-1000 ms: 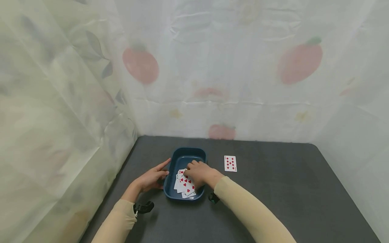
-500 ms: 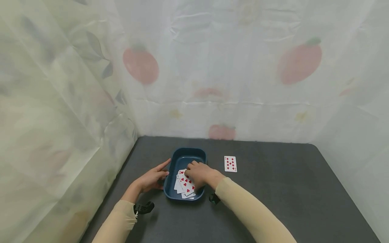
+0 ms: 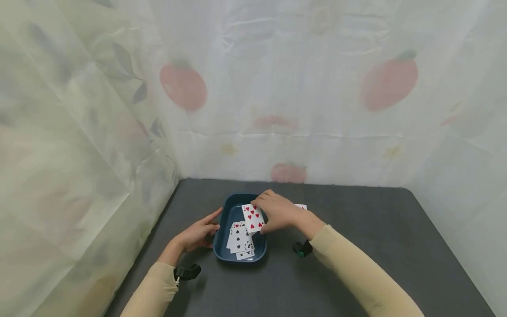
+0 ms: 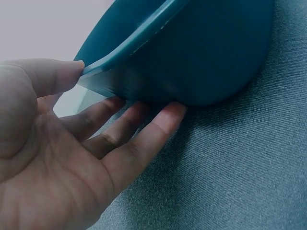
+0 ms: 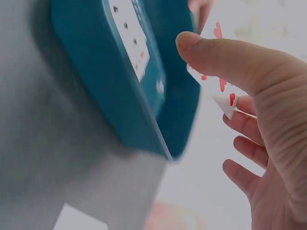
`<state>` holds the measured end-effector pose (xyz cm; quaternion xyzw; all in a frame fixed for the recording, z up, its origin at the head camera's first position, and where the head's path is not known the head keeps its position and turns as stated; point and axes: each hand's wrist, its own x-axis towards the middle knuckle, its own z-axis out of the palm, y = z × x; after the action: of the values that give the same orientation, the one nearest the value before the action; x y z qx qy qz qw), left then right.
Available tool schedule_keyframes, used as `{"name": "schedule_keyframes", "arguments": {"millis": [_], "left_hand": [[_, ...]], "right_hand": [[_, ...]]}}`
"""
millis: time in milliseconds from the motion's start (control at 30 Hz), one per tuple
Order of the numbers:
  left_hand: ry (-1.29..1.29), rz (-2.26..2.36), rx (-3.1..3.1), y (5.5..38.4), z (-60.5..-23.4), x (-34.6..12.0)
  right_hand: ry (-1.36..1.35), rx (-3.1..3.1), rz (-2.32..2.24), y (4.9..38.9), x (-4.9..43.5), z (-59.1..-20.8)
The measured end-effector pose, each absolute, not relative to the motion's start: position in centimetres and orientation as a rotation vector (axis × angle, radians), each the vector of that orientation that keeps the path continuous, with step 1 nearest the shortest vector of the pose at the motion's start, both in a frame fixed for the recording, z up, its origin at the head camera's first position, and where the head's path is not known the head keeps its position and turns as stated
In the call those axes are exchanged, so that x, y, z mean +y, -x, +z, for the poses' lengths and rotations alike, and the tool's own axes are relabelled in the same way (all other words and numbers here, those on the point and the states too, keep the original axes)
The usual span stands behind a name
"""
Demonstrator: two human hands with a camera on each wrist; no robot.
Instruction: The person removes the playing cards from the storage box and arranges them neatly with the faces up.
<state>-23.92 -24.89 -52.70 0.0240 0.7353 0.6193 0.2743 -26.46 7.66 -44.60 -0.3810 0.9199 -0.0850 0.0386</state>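
A dark blue tray (image 3: 235, 212) stands on the grey tabletop. Overlapping playing cards (image 3: 238, 240) lie in its near half, a spade card on top. My right hand (image 3: 281, 212) pinches a heart playing card (image 3: 253, 218) between thumb and fingers, above the tray's right side. In the right wrist view this heart card (image 5: 223, 85) tilts behind the thumb. On the tray's left, my left hand (image 3: 199, 233) rests against the outer wall. Its thumb meets the rim and its fairly straight fingertips touch low on the wall, as the left wrist view shows.
Right of the tray a diamond playing card (image 3: 302, 206) lies on the table (image 3: 368, 233), mostly hidden by my right hand. Hanging sheets with a fruit print (image 3: 289, 172) stand along the back and both sides. Dark wrist devices (image 3: 188, 271) sit below each hand.
My right hand has lifted the heart card from the pile and moved it up and right, uncovering a spade card. It now covers most of the diamond card. The left hand stays put.
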Motion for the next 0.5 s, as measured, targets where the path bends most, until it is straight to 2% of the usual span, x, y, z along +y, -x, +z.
{"name": "schedule_keyframes", "arguments": {"millis": [267,500], "left_hand": [[-0.064,1.657,1.991,24.0,-53.1,-25.0],[-0.059,1.650,2.006,24.0,-53.0,-24.9]], "right_hand": [[1.001,2.904,-0.343,27.3,15.7,-43.2],[0.844,2.946,-0.327,27.8,22.1,-44.9]]}}
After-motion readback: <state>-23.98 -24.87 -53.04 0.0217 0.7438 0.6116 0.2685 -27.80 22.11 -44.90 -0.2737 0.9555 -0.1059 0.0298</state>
